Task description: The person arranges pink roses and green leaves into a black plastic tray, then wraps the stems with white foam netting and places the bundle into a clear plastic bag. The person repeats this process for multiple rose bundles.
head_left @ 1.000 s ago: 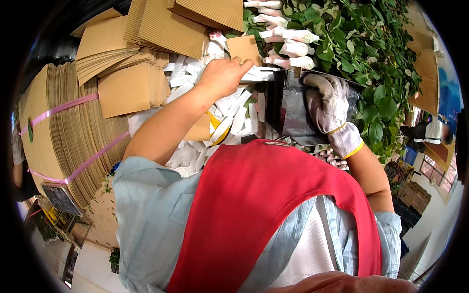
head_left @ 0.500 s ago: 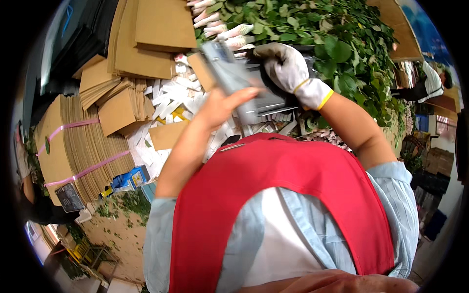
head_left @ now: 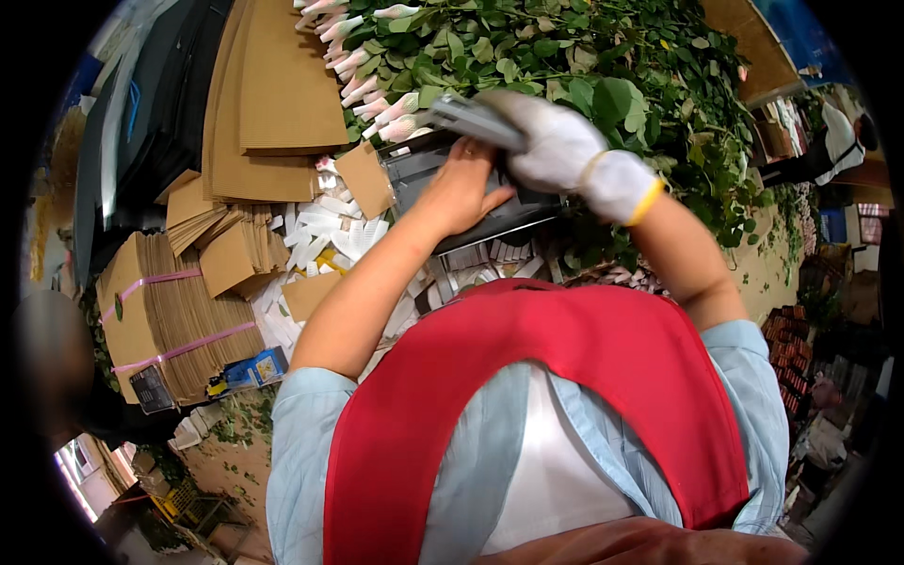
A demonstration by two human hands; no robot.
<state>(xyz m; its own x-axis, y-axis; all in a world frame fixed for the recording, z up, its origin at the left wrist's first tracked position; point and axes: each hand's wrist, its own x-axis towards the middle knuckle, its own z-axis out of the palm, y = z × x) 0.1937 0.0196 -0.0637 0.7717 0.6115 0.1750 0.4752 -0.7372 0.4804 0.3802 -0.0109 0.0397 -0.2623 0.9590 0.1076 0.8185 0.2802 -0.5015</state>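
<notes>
My bare left hand lies on a dark, shiny tray-like piece, thumb spread away from the fingers. Just beyond it, my right hand, in a white work glove with a yellow cuff edge, is closed on a long grey tool. Motion blurs this tool, and its exact kind does not show. It sits above the far edge of the dark piece, close to my left fingertips. Flower heads in white and pink sleeves lie beyond, stems and leaves stretching rightward.
Brown cardboard sheets are stacked at the back left. A strapped cardboard bundle stands at left, with a blue box beside it. White strips litter the table by my left forearm. A blurred person's arm is at far left.
My left hand has let go of a blurred grey object and moved onto the dark piece. My right hand has lifted slightly and now grips a grey tool.
</notes>
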